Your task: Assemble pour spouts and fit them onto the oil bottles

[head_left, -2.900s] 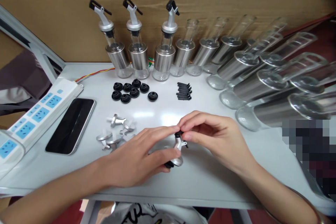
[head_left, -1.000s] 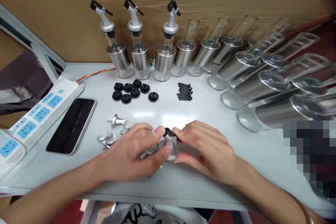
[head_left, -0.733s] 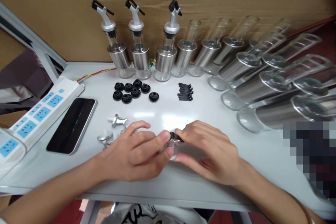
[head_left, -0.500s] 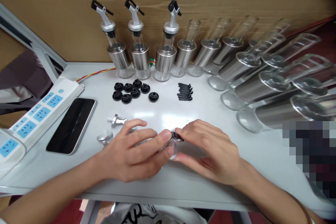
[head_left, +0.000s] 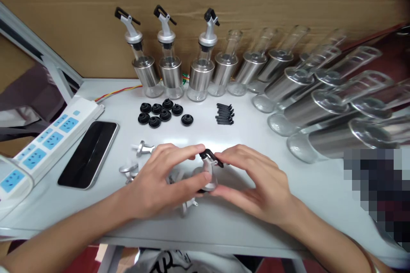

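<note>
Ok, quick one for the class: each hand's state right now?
Left hand: partly closed, holding a spout.
Right hand: partly closed, holding that same spout from the other side.

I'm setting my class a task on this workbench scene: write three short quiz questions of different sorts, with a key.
1. Multiple choice: how many glass bottles have a pourer top fitted?
A) one
B) three
C) six

2. True or false: the phone lies beside the power strip.

3. Short answer: what do the left hand and the right hand both touch?

Key:
1. B
2. True
3. A silver pourer with a black lever
</note>
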A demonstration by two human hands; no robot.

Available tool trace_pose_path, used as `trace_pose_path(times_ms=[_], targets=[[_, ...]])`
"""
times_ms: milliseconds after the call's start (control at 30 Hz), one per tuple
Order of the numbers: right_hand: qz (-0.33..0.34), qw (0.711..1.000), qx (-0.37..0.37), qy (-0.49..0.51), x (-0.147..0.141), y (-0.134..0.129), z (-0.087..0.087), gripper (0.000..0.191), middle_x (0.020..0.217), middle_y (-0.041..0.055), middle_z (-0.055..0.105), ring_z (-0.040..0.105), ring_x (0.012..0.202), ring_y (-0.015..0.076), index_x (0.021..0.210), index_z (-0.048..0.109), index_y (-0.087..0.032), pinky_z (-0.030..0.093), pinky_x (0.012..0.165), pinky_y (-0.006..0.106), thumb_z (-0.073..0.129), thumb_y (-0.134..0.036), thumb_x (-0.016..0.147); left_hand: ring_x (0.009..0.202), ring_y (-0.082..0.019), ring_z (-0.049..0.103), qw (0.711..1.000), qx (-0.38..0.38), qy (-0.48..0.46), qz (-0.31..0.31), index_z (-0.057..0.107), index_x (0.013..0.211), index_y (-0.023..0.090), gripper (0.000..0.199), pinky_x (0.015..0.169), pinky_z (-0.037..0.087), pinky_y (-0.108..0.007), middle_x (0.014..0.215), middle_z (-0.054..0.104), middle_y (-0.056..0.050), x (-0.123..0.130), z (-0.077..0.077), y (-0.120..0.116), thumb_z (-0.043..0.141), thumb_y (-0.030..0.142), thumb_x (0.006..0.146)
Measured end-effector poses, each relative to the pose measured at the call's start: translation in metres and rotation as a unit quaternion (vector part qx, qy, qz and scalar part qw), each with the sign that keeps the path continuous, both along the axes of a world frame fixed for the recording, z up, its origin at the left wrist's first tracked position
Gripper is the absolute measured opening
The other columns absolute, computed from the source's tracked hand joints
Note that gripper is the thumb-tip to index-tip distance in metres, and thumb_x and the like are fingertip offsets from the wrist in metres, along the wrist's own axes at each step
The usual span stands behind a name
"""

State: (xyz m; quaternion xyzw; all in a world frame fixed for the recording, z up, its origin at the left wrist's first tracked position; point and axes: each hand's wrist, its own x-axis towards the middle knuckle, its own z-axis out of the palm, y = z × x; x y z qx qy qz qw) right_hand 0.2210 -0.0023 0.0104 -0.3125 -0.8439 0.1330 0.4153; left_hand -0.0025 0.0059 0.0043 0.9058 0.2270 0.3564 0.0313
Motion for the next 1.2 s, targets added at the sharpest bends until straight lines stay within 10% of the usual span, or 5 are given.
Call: trace_pose_path(times_ms=[533, 900, 1200], targets=[[0.011, 0.999, -0.035, -0.029, 0.0, 0.0, -0.004, 0.028, 0.081, 0.0092, 0.068, 0.064, 0.07, 0.0188, 0.113, 0.05, -0.012, 0.055, 0.063, 0.03, 0.058, -0.029, 0.092, 0.09, -0.017, 0.065, 0.999, -0.032, -0.023, -0.008, 0.061, 0.113, 0.017, 0.02, 0.079, 0.056, -0.032, 0.121, 0.058, -0.012, -0.001, -0.008, 0.001, 0.048, 0.022, 0.098], [0.008, 0.998, 0.004, -0.068, 0.0, -0.001, -0.006, 0.022, 0.081, 0.0123, 0.067, 0.065, 0.072, 0.0221, 0.112, 0.051, -0.009, 0.056, 0.063, 0.032, 0.051, -0.024, 0.095, 0.094, -0.017, 0.069, 0.986, -0.161, -0.051, -0.013, 0.048, 0.136, 0.037, 0.048, 0.081, 0.063, -0.028, 0.121, 0.064, -0.004, -0.004, -0.01, -0.005, 0.057, 0.017, 0.093], [-0.006, 0.997, -0.001, -0.071, -0.003, -0.001, -0.004, 0.021, 0.079, 0.0112, 0.068, 0.065, 0.069, 0.0212, 0.112, 0.05, -0.01, 0.056, 0.061, 0.032, 0.047, -0.025, 0.097, 0.099, -0.016, 0.065, 0.99, -0.121, -0.064, -0.046, 0.058, 0.12, 0.014, 0.028, 0.089, 0.06, -0.029, 0.13, 0.045, -0.015, -0.001, -0.011, -0.001, 0.055, 0.012, 0.093]])
